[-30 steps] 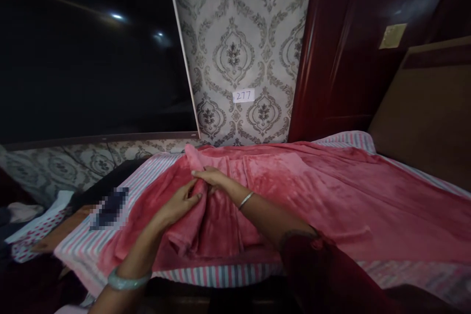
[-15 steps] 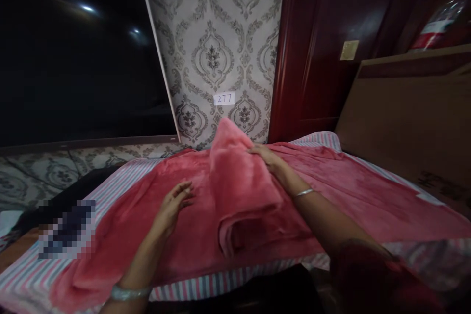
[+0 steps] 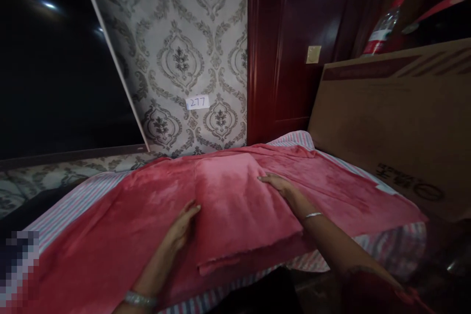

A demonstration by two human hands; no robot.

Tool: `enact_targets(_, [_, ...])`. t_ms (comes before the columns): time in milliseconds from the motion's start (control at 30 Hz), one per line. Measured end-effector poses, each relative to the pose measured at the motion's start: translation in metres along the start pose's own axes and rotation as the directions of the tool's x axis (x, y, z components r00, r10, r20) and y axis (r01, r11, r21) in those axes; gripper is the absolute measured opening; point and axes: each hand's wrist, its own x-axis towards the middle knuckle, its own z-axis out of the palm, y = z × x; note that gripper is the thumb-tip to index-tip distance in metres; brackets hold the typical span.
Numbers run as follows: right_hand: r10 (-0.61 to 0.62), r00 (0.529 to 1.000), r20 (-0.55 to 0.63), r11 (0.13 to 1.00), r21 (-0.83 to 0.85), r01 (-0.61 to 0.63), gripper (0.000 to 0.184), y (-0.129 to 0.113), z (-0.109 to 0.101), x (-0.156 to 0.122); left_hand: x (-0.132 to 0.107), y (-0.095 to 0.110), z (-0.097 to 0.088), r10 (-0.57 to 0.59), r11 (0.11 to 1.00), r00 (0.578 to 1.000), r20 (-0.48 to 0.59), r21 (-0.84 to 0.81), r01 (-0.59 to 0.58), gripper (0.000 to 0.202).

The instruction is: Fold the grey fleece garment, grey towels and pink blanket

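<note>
A pink plush blanket (image 3: 154, 225) lies spread over a striped cloth. On its middle rests a thick folded rectangle of the same pink plush (image 3: 235, 201); whether it is a separate piece I cannot tell. My left hand (image 3: 184, 225) is at the rectangle's left edge, fingers stretched forward and thumb close to the fabric. Along the right edge, my right hand (image 3: 277, 184) lies with its fingers extended on the plush. Neither hand visibly grips the fabric. The palms are turned out of sight.
Striped cloth (image 3: 84, 203) shows around the blanket. A large dark screen (image 3: 66, 68) stands at left. To the right is a big cardboard box (image 3: 386, 122), with a red-capped bottle (image 3: 382, 32) above it. A paper marked 277 (image 3: 197, 102) is on the patterned wall.
The raised, peaked fold has come down and now lies flat as a rectangle. My left hand has moved in to its edge. The view has turned right.
</note>
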Motion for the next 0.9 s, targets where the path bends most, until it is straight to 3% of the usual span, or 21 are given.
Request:
enact_targets(133, [0.074, 0.985, 0.157, 0.941, 0.316, -0.121, 0.039, -0.038, -0.01, 0.031, 0.007, -0.002, -0.001, -0.028, 1.0, 0.999, -0.035, -0.005, 0.028, 0.042])
enact_targets(233, [0.047, 0.99, 0.134, 0.908, 0.408, -0.098, 0.045, -0.044, -0.019, 0.046, 0.007, -0.004, 0.002, -0.036, 0.999, 0.998, -0.058, -0.013, 0.035, 0.048])
enact_targets(400, [0.279, 0.958, 0.069, 0.919, 0.271, -0.287, 0.036, 0.002, -0.022, 0.03, 0.002, -0.007, 0.007, -0.061, 0.998, 0.998, -0.025, 0.01, 0.061, 0.057])
enact_targets(533, [0.292, 0.947, 0.133, 0.894, 0.315, -0.319, 0.033, 0.032, -0.021, 0.009, -0.002, -0.012, 0.007, -0.069, 0.998, 0.997, 0.038, -0.001, 0.069, 0.048])
enact_targets(600, [0.286, 0.947, 0.144, 0.886, 0.335, -0.319, 0.043, 0.035, -0.025, 0.003, -0.008, -0.013, 0.008, -0.069, 0.997, 0.993, 0.093, -0.017, 0.071, 0.038])
enact_targets(700, [0.213, 0.957, 0.199, 0.885, 0.376, -0.276, 0.071, 0.035, -0.035, -0.008, -0.022, -0.014, 0.014, -0.087, 0.995, 0.993, 0.078, -0.039, 0.091, 0.032])
enact_targets(800, [0.2, 0.949, 0.244, 0.873, 0.396, -0.285, 0.092, 0.033, -0.043, -0.024, -0.037, -0.014, 0.023, -0.1, 0.992, 0.995, 0.024, -0.071, 0.101, 0.038])
enact_targets(900, [0.211, 0.954, 0.212, 0.891, 0.36, -0.277, 0.104, 0.029, -0.046, -0.034, -0.047, -0.016, 0.03, -0.122, 0.983, 0.992, -0.006, -0.136, 0.12, 0.055])
